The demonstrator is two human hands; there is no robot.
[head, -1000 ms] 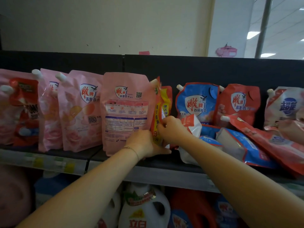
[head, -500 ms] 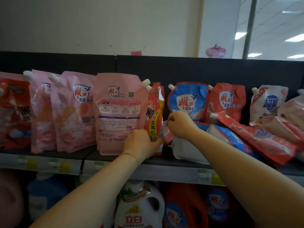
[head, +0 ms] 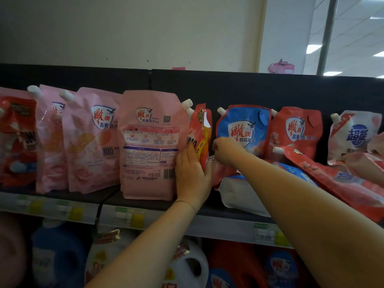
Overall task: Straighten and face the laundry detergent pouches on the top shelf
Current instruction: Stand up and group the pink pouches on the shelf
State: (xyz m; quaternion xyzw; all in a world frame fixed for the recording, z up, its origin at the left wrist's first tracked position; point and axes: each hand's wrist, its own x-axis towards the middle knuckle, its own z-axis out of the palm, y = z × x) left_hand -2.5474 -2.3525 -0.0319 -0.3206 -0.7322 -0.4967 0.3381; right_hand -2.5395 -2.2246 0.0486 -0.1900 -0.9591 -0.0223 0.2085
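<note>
Change: a second ago our right hand [head: 225, 149] gripped the top edge of the red-and-yellow pouch [head: 200, 140]; it has now let go and sits just right of it, fingers curled loosely around nothing we can see.
Left hand: our left hand [head: 192, 175] has slid up from the shelf edge and lies flat, fingers spread, against the pouch's near side, bracing it.
Meaning: we judge the pouch is stood up but not faced; it shows us its edge.
Pouch look: thin, crinkled, upright, wedged between the pink pouch [head: 150, 142], which shows its back label, and the blue pouch [head: 243, 129].
Place: top shelf [head: 224, 223], middle.
Remaining: the red pouch [head: 336, 177] lies toppled at right.
</note>
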